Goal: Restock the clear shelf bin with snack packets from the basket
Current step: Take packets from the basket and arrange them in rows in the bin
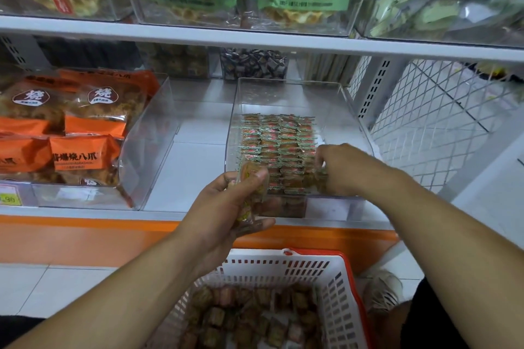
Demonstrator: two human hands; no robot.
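Even, soft overhead light, faint shadows; glare streaks the clear bin point(286, 99) walls, edges bow outward, right hand point(337, 170) slightly motion-blurred.

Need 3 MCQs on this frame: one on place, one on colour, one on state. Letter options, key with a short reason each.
1. Where is the basket?
A. on the upper shelf
B. on the floor below the shelf
C. inside the clear bin

2. What colour are the big packets in the bin on the left?
A. orange
B. blue
C. white

3. What is the left hand doing?
A. hanging idle
B. pressing flat on the shelf
C. holding snack packets

Key: 1 B, it sits low, in front of the shelf's orange edge. 2 A, their wrappers are orange. 3 C, its fingers curl round a bunch while the right hand reaches into the clear bin.
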